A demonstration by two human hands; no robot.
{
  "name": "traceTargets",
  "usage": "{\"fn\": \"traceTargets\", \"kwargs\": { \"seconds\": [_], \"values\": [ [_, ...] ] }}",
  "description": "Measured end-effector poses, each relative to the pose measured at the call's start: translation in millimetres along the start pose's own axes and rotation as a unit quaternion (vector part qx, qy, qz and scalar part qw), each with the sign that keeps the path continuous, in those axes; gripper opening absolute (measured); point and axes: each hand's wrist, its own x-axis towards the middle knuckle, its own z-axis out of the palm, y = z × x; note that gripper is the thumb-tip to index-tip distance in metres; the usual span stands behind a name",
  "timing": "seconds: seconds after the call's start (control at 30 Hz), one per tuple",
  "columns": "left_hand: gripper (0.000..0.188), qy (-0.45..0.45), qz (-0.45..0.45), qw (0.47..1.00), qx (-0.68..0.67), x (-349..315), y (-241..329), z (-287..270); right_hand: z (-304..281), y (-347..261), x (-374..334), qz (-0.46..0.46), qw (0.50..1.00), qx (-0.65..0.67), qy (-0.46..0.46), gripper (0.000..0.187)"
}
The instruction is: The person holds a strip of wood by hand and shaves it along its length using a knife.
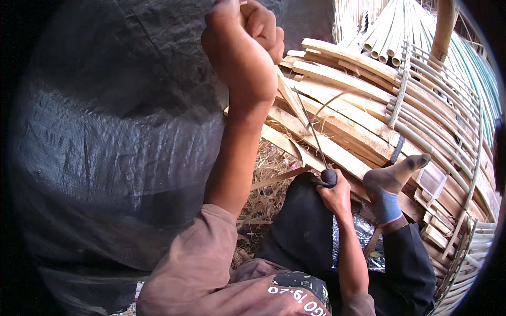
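Note:
Raised at the top of the head view, my left hand [245, 34] is closed in a fist, with a small pale end poking out of it. A pale bamboo strip [293, 100] slants down from behind that wrist toward my right hand; the fist hides how it is gripped. Beside my bent knee, my right hand [336, 196] is closed on what looks like a knife with a long, thin, dark blade [315, 134] pointing up and away. Its dark rounded part [329, 178] shows at my thumb. A curled thin strip [327, 102] lies near the blade.
Split bamboo slats [348, 116] are stacked ahead and to the right. Shavings [269, 174] cover the ground by my knee. A dark plastic sheet [132, 147] hangs at left. My socked foot [387, 181] rests near a clear plastic box [432, 179]. Poles [385, 39] lie beyond a bamboo rack [437, 89].

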Motion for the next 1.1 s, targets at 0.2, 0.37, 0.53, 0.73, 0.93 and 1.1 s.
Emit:
{"fn": "traceTargets", "kwargs": {
  "seconds": [0.2,0.37,0.53,0.73,0.93,1.1],
  "values": [
    [0.05,0.076,-0.018,0.995,-0.067,9.3,3.4,1.0,-4.2,-39.2,-18.9,0.001,0.999,0.039,-0.038,0.041],
    [0.048,0.112,-0.026,0.992,-0.043,19.1,6.0,-1.4,-10.3,-79.8,-39.3,-0.074,0.992,0.097,-0.027,0.039],
    [0.045,0.095,-0.049,0.991,-0.084,15.7,2.1,16.0,8.3,20.2,-10.8,0.026,1.0,-0.013,-0.001,0.037],
    [0.046,0.112,-0.014,0.993,-0.039,13.6,-1.6,6.6,-7.6,-51.4,-33.6,-0.044,0.998,0.038,-0.014,0.041],
    [0.046,0.142,-0.012,0.989,-0.043,21.5,3.3,-3.3,5.0,-41.6,-38.6,-0.026,0.999,0.04,-0.002,0.04],
    [0.047,0.137,0.0,0.989,-0.062,26.7,-3.7,-8.3,0.5,3.7,-19.9,0.076,0.995,-0.051,-0.037,0.042]
  ]
}}
